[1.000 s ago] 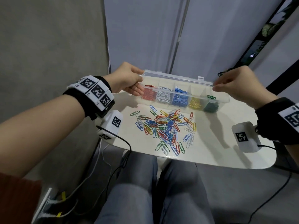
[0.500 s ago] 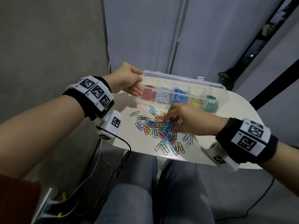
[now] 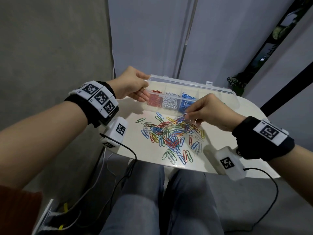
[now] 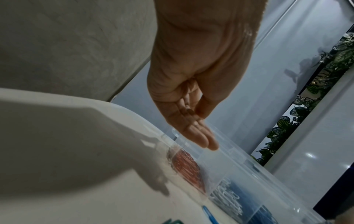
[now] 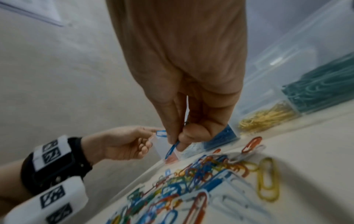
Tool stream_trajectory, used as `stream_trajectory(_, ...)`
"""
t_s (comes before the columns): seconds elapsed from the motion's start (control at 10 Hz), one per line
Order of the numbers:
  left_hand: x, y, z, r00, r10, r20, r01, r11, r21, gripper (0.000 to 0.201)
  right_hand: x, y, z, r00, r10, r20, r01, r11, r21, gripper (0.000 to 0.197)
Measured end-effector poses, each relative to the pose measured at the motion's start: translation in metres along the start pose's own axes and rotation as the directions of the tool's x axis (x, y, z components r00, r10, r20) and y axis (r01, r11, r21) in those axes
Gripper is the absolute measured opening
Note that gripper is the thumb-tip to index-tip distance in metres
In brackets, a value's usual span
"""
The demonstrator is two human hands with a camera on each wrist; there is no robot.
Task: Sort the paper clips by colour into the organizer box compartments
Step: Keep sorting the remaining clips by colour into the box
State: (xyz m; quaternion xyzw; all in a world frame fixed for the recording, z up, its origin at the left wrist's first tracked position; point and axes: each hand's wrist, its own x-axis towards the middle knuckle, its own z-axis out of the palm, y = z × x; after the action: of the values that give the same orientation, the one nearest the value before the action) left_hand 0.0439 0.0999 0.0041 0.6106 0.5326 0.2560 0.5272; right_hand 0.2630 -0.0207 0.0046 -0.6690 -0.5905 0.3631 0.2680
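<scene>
The clear organizer box (image 3: 191, 87) stands at the back of the white table (image 3: 218, 160), lid raised. Red (image 3: 155, 102), white (image 3: 171, 103) and blue (image 3: 185, 102) clips fill its left compartments. The right wrist view also shows the yellow (image 5: 268, 116) and green (image 5: 321, 92) compartments. My left hand (image 3: 144, 89) grips the left end of the lid, thumb on top and fingers (image 4: 203, 139) beneath. A mixed pile of paper clips (image 3: 169, 134) lies in front of the box. Just above the pile's far edge, my right hand (image 3: 186, 116) pinches a blue paper clip (image 5: 172, 149) between thumb and forefinger.
White wrist camera units (image 3: 116, 131) (image 3: 227, 161) hang over the table's front corners with black cables trailing down. My knees (image 3: 152, 192) sit under the near edge. A grey wall stands close on the left, and a leafy plant (image 3: 235, 82) behind the box at right.
My right hand let go of the lid's right end, dropped onto the pile, and now lifts slightly with a blue clip pinched. The left hand has stayed on the lid.
</scene>
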Motion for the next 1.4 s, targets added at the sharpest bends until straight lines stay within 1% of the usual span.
stream_trajectory(0.1,0.001,-0.001,0.000,1.000,0.001,0.000,-0.001,1.000,-0.001,0.046,0.000,-0.001,-0.008,0.998,0.062,-0.008,-0.060,0.986,0.155,0.009)
stream_trajectory(0.2,0.001,-0.002,-0.001,1.000,0.001,0.001,-0.001,1.000,-0.006,0.046,-0.001,-0.005,-0.014,0.996,0.091,0.009,-0.091,0.974,0.209,0.010)
stream_trajectory(0.3,0.001,-0.002,-0.001,1.000,0.001,0.004,0.000,1.000,-0.007,0.046,-0.002,-0.008,-0.017,0.995,0.099,0.013,-0.100,0.965,0.244,0.005)
stream_trajectory(0.4,0.002,-0.002,0.000,1.000,0.000,0.003,0.000,1.000,-0.005,0.046,-0.002,-0.007,-0.014,0.997,0.082,-0.011,-0.079,0.983,0.166,0.004)
stream_trajectory(0.5,0.001,-0.001,-0.001,1.000,0.001,0.004,-0.001,1.000,-0.002,0.047,-0.006,-0.003,-0.008,0.998,0.061,0.017,-0.061,0.998,-0.029,0.008)
stream_trajectory(0.6,0.001,-0.001,-0.001,1.000,0.001,0.004,-0.001,1.000,-0.002,0.047,-0.007,0.002,-0.003,0.997,0.057,0.061,-0.043,0.976,-0.213,0.014)
stream_trajectory(0.7,0.001,-0.001,0.000,1.000,-0.001,0.007,0.001,1.000,-0.004,0.047,-0.006,0.001,-0.005,0.998,0.050,0.039,-0.029,0.906,-0.421,0.026)
stream_trajectory(0.8,0.001,-0.001,0.000,1.000,0.000,0.008,0.000,1.000,-0.007,0.047,-0.007,-0.006,-0.011,0.999,0.011,0.049,0.011,0.901,-0.434,0.027)
stream_trajectory(0.9,0.001,-0.001,0.000,1.000,0.005,0.007,-0.005,1.000,-0.009,0.046,-0.009,-0.013,-0.009,0.992,-0.093,0.087,0.117,0.936,-0.332,0.027)
stream_trajectory(1.0,0.001,-0.001,-0.001,1.000,0.005,0.006,-0.005,1.000,-0.010,0.046,-0.008,-0.014,0.004,0.973,-0.148,0.178,0.206,0.904,-0.374,0.026)
stream_trajectory(1.1,0.000,-0.001,-0.001,1.000,0.003,0.007,-0.003,1.000,-0.007,0.047,-0.006,-0.008,0.020,0.964,-0.133,0.229,0.234,0.831,-0.504,0.025)
stream_trajectory(1.2,0.001,-0.001,-0.001,1.000,0.003,0.006,-0.003,1.000,-0.004,0.047,-0.004,-0.003,0.028,0.968,-0.145,0.205,0.238,0.793,-0.560,0.018)
stream_trajectory(1.3,0.001,-0.001,-0.001,1.000,0.003,0.008,-0.003,1.000,-0.004,0.047,-0.004,-0.004,0.027,0.966,-0.156,0.209,0.249,0.789,-0.562,0.010)
stream_trajectory(1.4,0.001,-0.001,0.000,1.000,0.005,0.011,-0.005,1.000,-0.009,0.047,-0.004,-0.002,0.025,0.964,-0.157,0.216,0.252,0.800,-0.544,0.010)
